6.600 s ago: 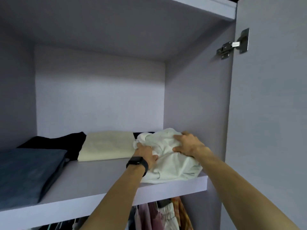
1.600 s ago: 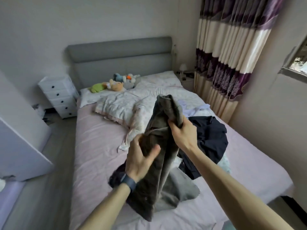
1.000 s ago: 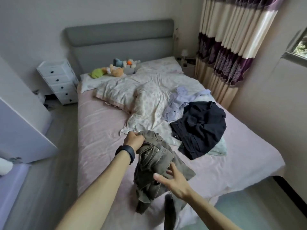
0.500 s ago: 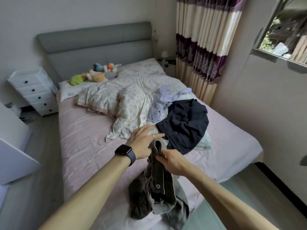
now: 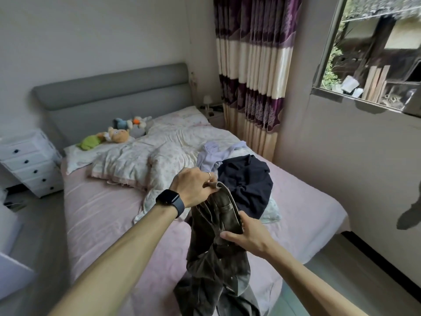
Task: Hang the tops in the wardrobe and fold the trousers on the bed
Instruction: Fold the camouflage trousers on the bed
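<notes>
I hold a pair of olive-brown trousers [image 5: 211, 242] in the air over the foot of the bed [image 5: 95, 215]. My left hand [image 5: 193, 187] pinches one end of the waistband, and my right hand [image 5: 247, 236] grips the waistband lower down. The legs hang crumpled toward the bed's near edge. A dark navy garment [image 5: 247, 181] lies in a heap on the bed just beyond my hands. A pale lilac garment [image 5: 213, 156] lies bunched behind it.
A floral duvet [image 5: 145, 160] is rumpled across the bed's middle, with soft toys [image 5: 114, 135] by the grey headboard. A white chest of drawers [image 5: 27, 163] stands at the left. Striped curtains [image 5: 252, 71] and a window [image 5: 376, 49] are at the right.
My hands have moved apart along the trousers' waistband, the left one up and the right one down toward me. Earlier I was at the wardrobe shelf with a white garment.
</notes>
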A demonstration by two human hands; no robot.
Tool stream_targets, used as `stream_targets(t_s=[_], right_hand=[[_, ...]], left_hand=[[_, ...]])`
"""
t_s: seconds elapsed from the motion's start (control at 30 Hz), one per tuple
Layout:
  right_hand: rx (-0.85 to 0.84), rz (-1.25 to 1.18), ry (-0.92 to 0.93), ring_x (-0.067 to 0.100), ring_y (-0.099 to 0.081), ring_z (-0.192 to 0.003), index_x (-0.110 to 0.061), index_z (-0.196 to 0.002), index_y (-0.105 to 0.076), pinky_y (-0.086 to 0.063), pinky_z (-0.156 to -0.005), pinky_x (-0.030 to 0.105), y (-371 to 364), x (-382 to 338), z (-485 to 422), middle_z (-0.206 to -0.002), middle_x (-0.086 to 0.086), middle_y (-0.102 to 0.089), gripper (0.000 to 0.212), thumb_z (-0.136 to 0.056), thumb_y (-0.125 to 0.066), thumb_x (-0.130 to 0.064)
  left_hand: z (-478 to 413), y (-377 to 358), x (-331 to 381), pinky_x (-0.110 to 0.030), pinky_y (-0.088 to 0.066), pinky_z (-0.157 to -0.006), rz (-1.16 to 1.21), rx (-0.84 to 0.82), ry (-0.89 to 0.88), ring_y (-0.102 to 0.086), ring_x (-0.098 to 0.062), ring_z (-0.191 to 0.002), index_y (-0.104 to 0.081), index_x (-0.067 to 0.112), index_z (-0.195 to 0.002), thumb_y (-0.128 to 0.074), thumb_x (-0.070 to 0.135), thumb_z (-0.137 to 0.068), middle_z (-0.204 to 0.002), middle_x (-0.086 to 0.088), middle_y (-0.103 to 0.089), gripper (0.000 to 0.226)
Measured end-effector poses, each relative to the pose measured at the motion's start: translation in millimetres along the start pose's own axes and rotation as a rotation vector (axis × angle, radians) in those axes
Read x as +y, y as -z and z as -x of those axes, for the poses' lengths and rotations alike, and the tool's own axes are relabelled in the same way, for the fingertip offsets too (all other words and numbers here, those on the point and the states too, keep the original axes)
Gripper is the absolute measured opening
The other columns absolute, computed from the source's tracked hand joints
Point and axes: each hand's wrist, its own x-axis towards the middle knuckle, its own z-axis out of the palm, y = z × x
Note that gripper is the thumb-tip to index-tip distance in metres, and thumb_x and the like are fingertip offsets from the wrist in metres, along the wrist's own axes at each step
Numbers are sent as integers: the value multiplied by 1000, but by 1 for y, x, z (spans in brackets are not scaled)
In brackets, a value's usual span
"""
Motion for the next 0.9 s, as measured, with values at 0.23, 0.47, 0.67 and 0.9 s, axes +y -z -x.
stream_targets(t_s=[0.23, 0.47, 0.67, 0.9], right_hand=[[-97, 23, 64, 12, -54, -93, -17, -97, -67, -42, -74, 23, 12, -11, -16, -96, -4, -58, 45, -76, -78, -56], [-202, -320, -103, 14, -66, -91, -25, -102, -56, -54, -77, 32, 15, -43, -7, -102, -3, -68, 35, -86, -71, -53], [-343, -509, 50, 2, -62, -113, -33, -144, -39, -55, -96, 30, -12, -60, 31, -126, -9, -62, 99, -63, -82, -72], [-232, 10, 209, 11, -54, -123, -33, -148, -33, -43, -89, 26, -60, -64, 87, -130, -9, -55, 100, -66, -79, -68]], left_hand=[[-4, 66, -31, -28, -35, -64, 205, 297, 215, -62, -24, -82, -61, 32, -84, -65, 48, -89, -78, 7, -64, 17], [21, 117, -45, -33, -33, -71, 123, 558, 325, -55, -36, -83, -67, 27, -92, -62, 52, -91, -92, -9, -71, 25], [70, 138, -47, -48, -51, -86, 131, 579, 528, -59, -41, -104, -64, 27, -100, -59, 52, -92, -104, -11, -70, 26], [159, 163, -13, -36, -43, -71, 28, 604, 693, -62, -37, -96, -64, 23, -100, -58, 50, -92, -100, -8, -70, 28]])
